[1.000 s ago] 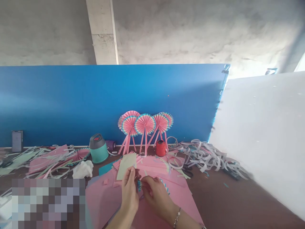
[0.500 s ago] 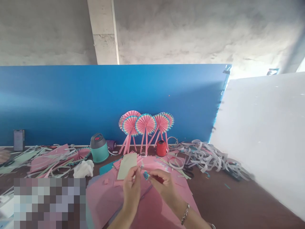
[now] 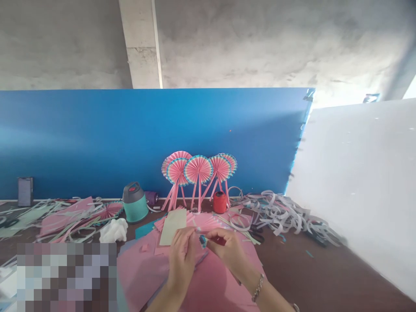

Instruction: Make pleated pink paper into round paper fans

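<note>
Teal-edged paper scrap (image 3: 203,241) | right hand (image 3: 229,255): grip clamped on it | left hand (image 3: 182,264): grip together, contents unclear

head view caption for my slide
Right hand pinches a teal-edged paper scrap beside left hand over pink card, paper fans behind

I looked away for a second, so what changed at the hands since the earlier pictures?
The right hand moved up and rightward, its fingers pinching a small teal-edged paper piece, which rose closer to the left hand. The left hand shifted slightly up beside the pale green card. The paper fans by the blue wall stayed put.
</note>
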`<state>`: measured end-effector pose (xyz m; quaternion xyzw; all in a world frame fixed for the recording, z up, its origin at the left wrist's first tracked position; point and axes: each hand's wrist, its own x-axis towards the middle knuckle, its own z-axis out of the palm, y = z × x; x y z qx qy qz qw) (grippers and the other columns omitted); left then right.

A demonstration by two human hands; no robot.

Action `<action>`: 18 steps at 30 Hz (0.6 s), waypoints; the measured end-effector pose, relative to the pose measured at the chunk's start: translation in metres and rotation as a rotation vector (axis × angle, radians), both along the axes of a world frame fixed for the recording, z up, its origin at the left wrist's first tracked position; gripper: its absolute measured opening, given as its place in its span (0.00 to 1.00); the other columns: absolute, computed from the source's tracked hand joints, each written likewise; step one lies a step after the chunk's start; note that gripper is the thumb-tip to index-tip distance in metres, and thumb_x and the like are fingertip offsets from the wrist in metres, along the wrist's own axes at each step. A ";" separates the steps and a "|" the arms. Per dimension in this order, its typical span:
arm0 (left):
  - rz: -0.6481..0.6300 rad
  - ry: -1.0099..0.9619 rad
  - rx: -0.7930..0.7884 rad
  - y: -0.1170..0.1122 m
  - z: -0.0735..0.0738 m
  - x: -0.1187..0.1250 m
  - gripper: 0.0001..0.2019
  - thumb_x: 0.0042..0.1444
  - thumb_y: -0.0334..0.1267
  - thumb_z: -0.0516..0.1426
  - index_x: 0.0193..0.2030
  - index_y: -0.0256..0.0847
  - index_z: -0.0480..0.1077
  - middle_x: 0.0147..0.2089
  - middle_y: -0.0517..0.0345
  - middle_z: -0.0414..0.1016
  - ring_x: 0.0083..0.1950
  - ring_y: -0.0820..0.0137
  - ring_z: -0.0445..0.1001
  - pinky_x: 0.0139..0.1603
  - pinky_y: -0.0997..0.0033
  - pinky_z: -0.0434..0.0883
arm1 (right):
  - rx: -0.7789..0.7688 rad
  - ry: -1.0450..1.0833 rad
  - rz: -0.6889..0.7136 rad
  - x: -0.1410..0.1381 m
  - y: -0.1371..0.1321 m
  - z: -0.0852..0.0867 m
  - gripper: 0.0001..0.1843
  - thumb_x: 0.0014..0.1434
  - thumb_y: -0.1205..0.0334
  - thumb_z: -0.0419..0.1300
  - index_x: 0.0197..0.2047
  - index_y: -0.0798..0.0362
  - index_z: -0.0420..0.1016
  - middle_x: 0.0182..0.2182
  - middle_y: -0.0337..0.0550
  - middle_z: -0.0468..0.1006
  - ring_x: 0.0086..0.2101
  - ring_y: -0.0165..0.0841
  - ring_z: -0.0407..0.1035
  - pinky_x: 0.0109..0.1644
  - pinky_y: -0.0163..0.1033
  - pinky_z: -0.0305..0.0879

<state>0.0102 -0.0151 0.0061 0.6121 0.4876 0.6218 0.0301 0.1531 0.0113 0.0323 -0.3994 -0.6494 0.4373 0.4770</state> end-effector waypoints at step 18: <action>-0.002 0.195 -0.025 -0.002 0.002 0.001 0.10 0.62 0.34 0.49 0.39 0.44 0.72 0.37 0.54 0.78 0.42 0.63 0.73 0.44 0.60 0.68 | -0.012 -0.003 0.073 0.004 0.003 0.002 0.09 0.47 0.54 0.64 0.24 0.51 0.80 0.21 0.38 0.74 0.23 0.29 0.62 0.26 0.32 0.60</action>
